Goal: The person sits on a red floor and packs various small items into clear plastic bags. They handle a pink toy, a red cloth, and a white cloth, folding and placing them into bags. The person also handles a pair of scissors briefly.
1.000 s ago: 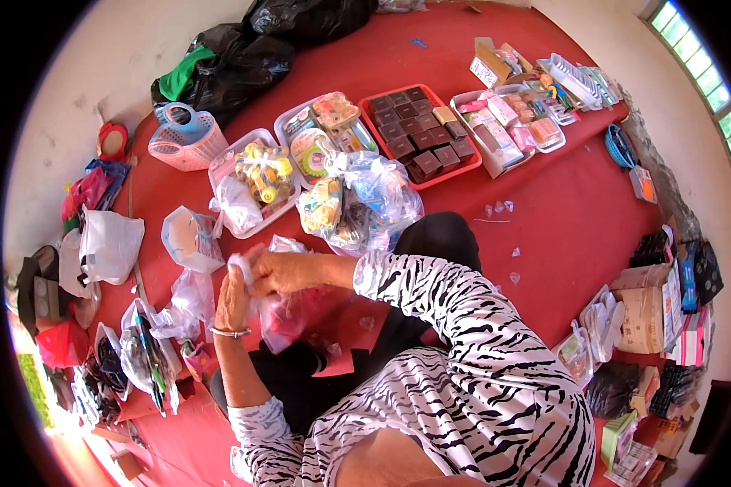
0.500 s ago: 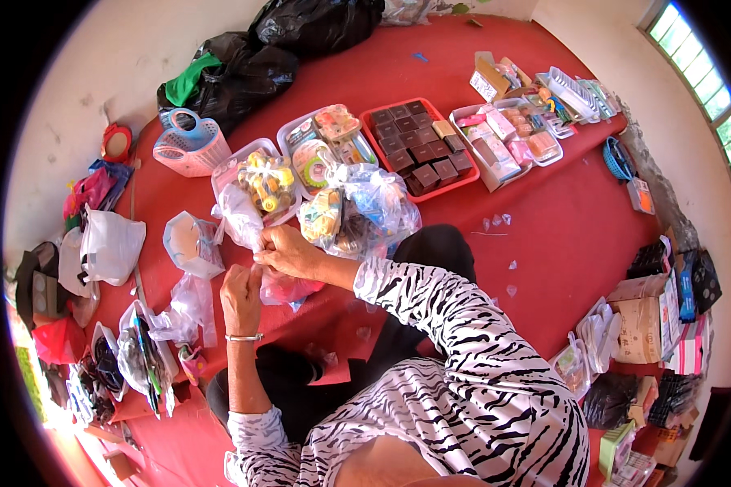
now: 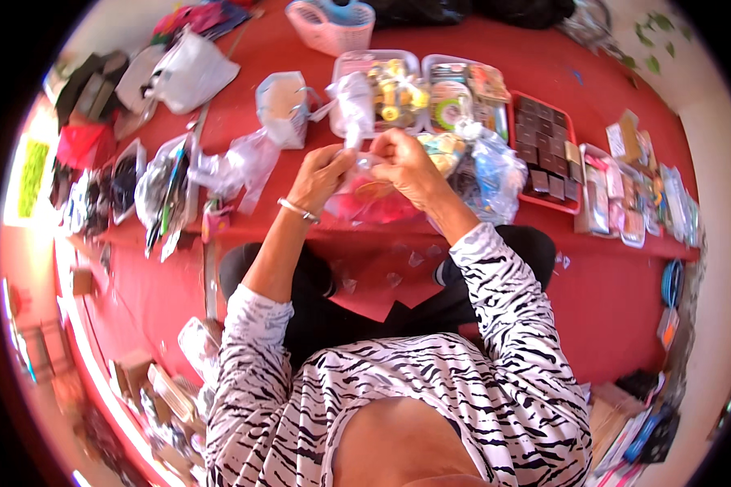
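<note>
My left hand (image 3: pixel 323 175) and my right hand (image 3: pixel 407 165) meet over the red mat, both pinching a clear plastic bag (image 3: pixel 365 191) with pink and orange contents. The bag's twisted top rises between my fingers toward a crumpled clear wrapper (image 3: pixel 354 105). A silver bracelet (image 3: pixel 298 210) circles my left wrist. Both sleeves are zebra-striped, and my legs in black trousers are folded under the hands.
Behind the hands stand clear trays of small goods (image 3: pixel 398 89), a red tray of dark squares (image 3: pixel 544 150) and a pink basket (image 3: pixel 333 24). Bagged items (image 3: pixel 166 183) lie to the left, packets (image 3: pixel 633 203) to the right, boxes (image 3: pixel 162 390) at lower left.
The view has swung so the trays now sit straight ahead. Both hands have come together and lifted the clear bag, the right hand closing on it beside the left.
</note>
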Action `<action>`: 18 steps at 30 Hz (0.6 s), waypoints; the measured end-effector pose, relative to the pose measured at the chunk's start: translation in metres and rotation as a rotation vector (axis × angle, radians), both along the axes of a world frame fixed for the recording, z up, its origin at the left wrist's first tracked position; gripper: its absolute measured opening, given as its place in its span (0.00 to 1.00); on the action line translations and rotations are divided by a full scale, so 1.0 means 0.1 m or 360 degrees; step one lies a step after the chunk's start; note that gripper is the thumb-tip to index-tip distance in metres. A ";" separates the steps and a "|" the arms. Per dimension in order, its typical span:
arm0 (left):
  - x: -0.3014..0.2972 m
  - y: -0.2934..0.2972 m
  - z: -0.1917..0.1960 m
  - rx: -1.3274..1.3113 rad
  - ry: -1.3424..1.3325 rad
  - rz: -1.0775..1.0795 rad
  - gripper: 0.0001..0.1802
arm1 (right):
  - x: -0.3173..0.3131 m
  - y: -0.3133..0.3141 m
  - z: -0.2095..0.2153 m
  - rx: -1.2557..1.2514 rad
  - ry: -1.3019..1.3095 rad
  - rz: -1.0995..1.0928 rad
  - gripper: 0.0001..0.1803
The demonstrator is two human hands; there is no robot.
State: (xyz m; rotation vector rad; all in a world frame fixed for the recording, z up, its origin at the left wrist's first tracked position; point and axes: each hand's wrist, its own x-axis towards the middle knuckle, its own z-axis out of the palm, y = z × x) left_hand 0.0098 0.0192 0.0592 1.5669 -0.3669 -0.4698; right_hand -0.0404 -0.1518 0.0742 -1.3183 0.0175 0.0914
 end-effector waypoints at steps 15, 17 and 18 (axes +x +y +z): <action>0.01 0.13 0.17 0.0081 -0.0440 -0.0407 0.16 | 0.06 0.15 0.08 -0.1414 -0.0978 -0.0284 0.08; -0.01 0.15 0.17 0.0111 -0.0322 -0.0400 0.16 | 0.07 0.09 0.03 -0.1290 -0.0774 -0.0122 0.08; -0.01 0.15 0.16 0.0115 -0.0351 -0.0388 0.16 | 0.08 0.09 0.01 -0.0949 -0.0544 -0.0077 0.08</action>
